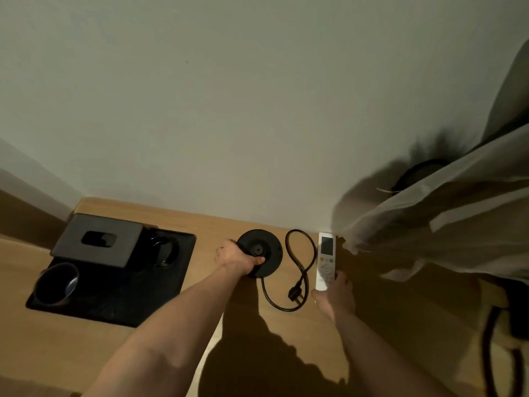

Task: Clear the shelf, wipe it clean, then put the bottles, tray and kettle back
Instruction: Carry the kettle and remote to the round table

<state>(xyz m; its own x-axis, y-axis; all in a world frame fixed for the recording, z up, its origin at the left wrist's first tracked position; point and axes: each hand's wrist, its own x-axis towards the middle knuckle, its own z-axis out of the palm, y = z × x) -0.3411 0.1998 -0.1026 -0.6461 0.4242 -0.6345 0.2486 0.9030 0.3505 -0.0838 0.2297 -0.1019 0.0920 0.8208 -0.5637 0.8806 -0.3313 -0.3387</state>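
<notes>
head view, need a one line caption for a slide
Left hand grips the black kettle base while right hand holds the white remote on the wooden shelf.

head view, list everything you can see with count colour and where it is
shelf: 1, light wood, along the wall
tray: 1, black, left part of the shelf
tissue box: 1, black, back left of the tray
cup: 1, dark, front left corner of the tray
second cup: 1, dark, back of the tray, right of the tissue box
kettle base: 1, black, round, middle of the shelf near the wall
power cord: 1, black, looped between the kettle base and the remote, plug lying on the shelf
remote: 1, white, right of the cord
curtain: 1, pale, sheer, hanging at the right
hands: left hand grips the kettle base's left edge; right hand holds the remote's near end
</notes>
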